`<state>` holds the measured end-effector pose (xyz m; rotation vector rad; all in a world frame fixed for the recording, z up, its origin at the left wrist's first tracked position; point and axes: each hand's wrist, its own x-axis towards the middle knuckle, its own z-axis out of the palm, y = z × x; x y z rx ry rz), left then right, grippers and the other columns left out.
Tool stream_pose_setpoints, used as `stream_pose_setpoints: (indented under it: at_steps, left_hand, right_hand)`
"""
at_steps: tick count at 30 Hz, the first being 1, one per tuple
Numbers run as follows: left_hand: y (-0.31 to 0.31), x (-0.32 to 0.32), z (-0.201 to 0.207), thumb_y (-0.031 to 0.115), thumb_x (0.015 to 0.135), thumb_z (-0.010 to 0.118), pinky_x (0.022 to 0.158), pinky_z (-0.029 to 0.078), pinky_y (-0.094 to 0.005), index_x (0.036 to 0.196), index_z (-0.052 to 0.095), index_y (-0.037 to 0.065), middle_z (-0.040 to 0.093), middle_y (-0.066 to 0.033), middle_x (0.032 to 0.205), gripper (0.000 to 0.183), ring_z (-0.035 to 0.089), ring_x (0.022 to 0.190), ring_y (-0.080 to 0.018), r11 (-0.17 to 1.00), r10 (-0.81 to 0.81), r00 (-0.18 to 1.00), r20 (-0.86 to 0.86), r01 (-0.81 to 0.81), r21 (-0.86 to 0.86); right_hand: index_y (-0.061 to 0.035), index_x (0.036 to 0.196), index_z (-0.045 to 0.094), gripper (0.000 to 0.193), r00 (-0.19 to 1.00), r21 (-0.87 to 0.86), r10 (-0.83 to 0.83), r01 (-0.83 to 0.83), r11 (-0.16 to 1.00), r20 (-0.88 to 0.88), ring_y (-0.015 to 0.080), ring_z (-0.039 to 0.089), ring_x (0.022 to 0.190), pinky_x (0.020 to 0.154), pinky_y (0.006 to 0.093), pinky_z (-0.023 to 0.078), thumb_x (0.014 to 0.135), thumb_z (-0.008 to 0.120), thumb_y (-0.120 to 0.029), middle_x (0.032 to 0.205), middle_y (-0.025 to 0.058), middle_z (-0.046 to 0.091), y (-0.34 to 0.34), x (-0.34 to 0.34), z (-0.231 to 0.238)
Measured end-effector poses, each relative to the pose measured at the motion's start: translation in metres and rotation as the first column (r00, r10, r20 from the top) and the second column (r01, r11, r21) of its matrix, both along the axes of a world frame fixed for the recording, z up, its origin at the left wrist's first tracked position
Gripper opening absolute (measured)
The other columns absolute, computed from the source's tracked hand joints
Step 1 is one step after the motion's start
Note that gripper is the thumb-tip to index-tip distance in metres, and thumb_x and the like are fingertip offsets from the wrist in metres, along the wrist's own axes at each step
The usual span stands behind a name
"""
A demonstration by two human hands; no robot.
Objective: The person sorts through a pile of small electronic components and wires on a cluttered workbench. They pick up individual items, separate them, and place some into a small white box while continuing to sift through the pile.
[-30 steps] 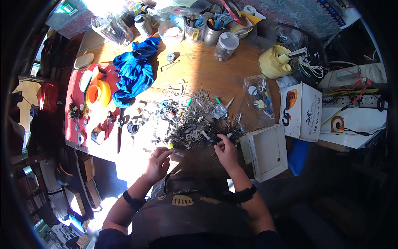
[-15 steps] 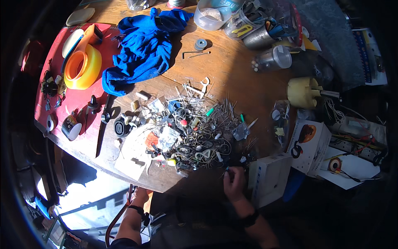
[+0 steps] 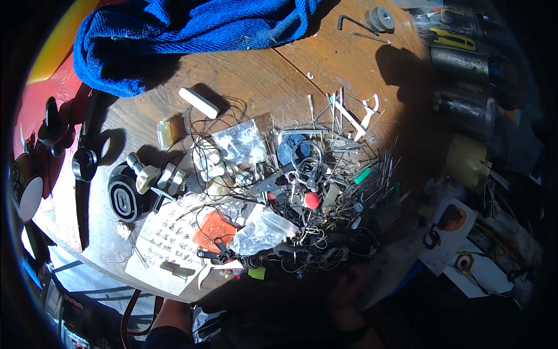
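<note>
Mixed heap sprawls across the table beside a shaded right hand

At the far left a yellow roll [image 3: 55,49] rests on a red mat [image 3: 35,110]; a black knob [image 3: 51,123] stands on the same mat; a blue cloth [image 3: 192,32] stretches along the far side; a black rounded piece [image 3: 123,196] lies just beside pale-headed bolts [image 3: 150,179]. A written sheet [image 3: 165,235] slants at the near edge; below it the left forearm [image 3: 173,317] reaches the table edge, its left hand hidden, so its state cannot be told. Next come a white stick [image 3: 199,103], an orange piece [image 3: 214,231] and a clear bag [image 3: 264,231], which covers part of what lies beneath.

The heap of wires and pins [image 3: 328,230] lies mid-table, right of the sheet; its long axis runs roughly left to right, while pins on its far right side fan outward, away from the person. The right hand [image 3: 347,284] is dim, near the heap's near edge; deep shade hides its fingers, so whether they pinch or spread cannot be told. Beyond the heap lies a bent hex key [image 3: 357,24], near a metal spool [image 3: 381,20]; farther right are a pale yellow container [image 3: 465,157] and a white box [image 3: 440,247].
</note>
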<state>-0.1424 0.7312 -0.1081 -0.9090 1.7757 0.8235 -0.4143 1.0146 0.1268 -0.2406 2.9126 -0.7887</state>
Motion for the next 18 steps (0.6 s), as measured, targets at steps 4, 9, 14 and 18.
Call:
stream_pose_setpoints:
  at_steps: [4, 9, 14, 18]
  left_hand:
    - [-0.001, 0.005, 0.001, 0.012, 0.081, 0.057, 0.093, 0.041, -0.0395, 0.124, 0.048, 0.01, 0.049, -0.0161, 0.124, 0.044, 0.048, 0.114, -0.0307, 1.0, 0.007, 1.0, 0.026, -0.007, 0.01]
    - [-0.008, 0.004, 0.004, 0.013, 0.081, 0.057, 0.093, 0.041, -0.0394, 0.124, 0.048, 0.009, 0.049, -0.0162, 0.124, 0.044, 0.048, 0.114, -0.0307, 1.0, -0.006, 0.999, 0.042, 0.005, 0.021]
    - [-0.023, 0.001, 0.014, 0.014, 0.082, 0.057, 0.093, 0.041, -0.0392, 0.125, 0.048, 0.009, 0.049, -0.0162, 0.124, 0.044, 0.048, 0.114, -0.0307, 0.999, -0.032, 0.998, 0.059, 0.031, 0.018]
    - [-0.03, -0.009, 0.02, 0.014, 0.082, 0.056, 0.094, 0.041, -0.0391, 0.125, 0.048, 0.009, 0.049, -0.0163, 0.124, 0.043, 0.048, 0.114, -0.0307, 0.997, -0.075, 0.995, 0.073, 0.073, 0.024]
  right_hand:
    - [0.001, 0.102, 0.047, 0.029, 0.999, 0.084, 0.049, -0.048, 0.995, -0.015, 0.0278, 0.048, 0.088, 0.076, 0.0371, 0.04, 0.089, 0.048, -0.025, 0.096, 0.0157, 0.05, 0.002, 0.0, 0.004]
    - [0.0011, 0.1, 0.047, 0.029, 1.0, 0.089, 0.026, -0.026, 0.996, -0.008, 0.0282, 0.048, 0.086, 0.075, 0.0374, 0.04, 0.088, 0.048, -0.026, 0.094, 0.0162, 0.05, -0.001, 0.001, 0.007]
    - [0.0008, 0.099, 0.047, 0.028, 0.995, 0.15, 0.098, -0.1, 0.984, 0.024, 0.0281, 0.049, 0.084, 0.074, 0.0378, 0.04, 0.088, 0.048, -0.025, 0.094, 0.0153, 0.051, -0.006, -0.006, 0.014]
    - [0.0007, 0.1, 0.048, 0.028, 0.993, 0.173, 0.116, -0.116, 0.978, 0.012, 0.0283, 0.05, 0.085, 0.075, 0.0388, 0.041, 0.087, 0.049, -0.024, 0.095, 0.015, 0.052, -0.003, -0.005, 0.015]
